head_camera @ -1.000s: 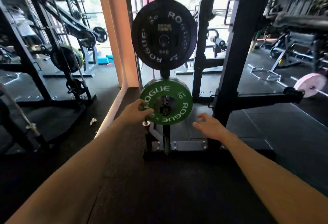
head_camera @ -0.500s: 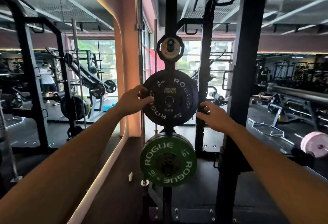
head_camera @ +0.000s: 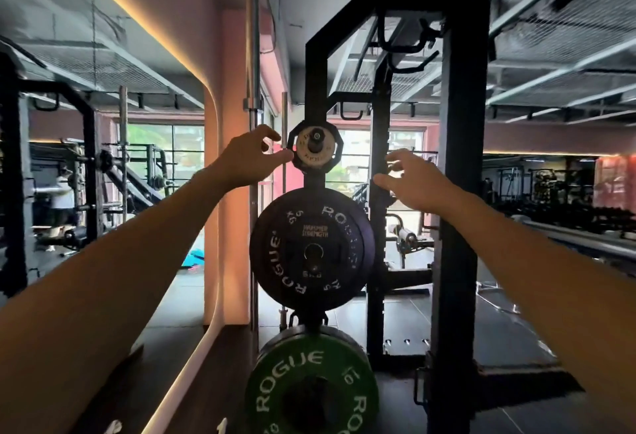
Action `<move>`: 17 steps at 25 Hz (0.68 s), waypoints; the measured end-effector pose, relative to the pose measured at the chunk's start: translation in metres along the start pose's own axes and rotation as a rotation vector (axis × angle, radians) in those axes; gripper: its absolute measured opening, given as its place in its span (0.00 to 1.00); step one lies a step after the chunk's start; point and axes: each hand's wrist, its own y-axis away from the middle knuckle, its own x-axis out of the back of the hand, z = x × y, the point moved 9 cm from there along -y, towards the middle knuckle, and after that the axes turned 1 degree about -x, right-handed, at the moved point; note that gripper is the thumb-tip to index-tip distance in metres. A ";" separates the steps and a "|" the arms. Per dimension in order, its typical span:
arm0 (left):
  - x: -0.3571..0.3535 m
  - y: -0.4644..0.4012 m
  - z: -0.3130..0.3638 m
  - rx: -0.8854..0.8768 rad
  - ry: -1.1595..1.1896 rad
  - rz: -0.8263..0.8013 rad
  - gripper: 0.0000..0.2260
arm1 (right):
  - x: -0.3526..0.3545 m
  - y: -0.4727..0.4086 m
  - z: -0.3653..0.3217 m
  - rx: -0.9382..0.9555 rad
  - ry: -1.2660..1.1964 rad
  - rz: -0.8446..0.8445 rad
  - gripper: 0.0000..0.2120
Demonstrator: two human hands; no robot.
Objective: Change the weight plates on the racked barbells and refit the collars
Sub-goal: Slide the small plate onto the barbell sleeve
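Gym interior, black steel rack post (head_camera: 315,65) at centre. Small black many-sided plate (head_camera: 315,149) on its top peg — rigid, probably light; grip opposite rims. Left hand (head_camera: 248,158) touches its edge, fingers curled; right hand (head_camera: 409,180) open, apart.

Black plate (head_camera: 311,249): "ROGUE" in white around the rim, "HAMMER STRENGTH" near the hub, "5KG" below it. Green plate (head_camera: 311,385): "ROGUE", "10". Small top plate (head_camera: 315,149): lettering unreadable.
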 end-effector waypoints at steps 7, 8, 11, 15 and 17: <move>-0.030 -0.073 -0.030 0.000 -0.132 0.016 0.21 | -0.016 -0.094 0.023 0.051 0.028 -0.008 0.22; -0.037 -0.085 -0.037 -0.001 -0.143 0.016 0.21 | -0.021 -0.109 0.026 0.052 0.036 -0.010 0.22; -0.060 -0.117 -0.061 0.003 -0.149 0.007 0.20 | -0.042 -0.150 0.039 0.036 0.062 -0.022 0.22; -0.097 -0.178 -0.099 -0.014 -0.131 0.014 0.18 | -0.084 -0.219 0.064 0.028 0.083 -0.037 0.23; -0.117 -0.213 -0.118 -0.036 -0.129 0.010 0.17 | -0.106 -0.256 0.075 0.020 0.077 -0.027 0.24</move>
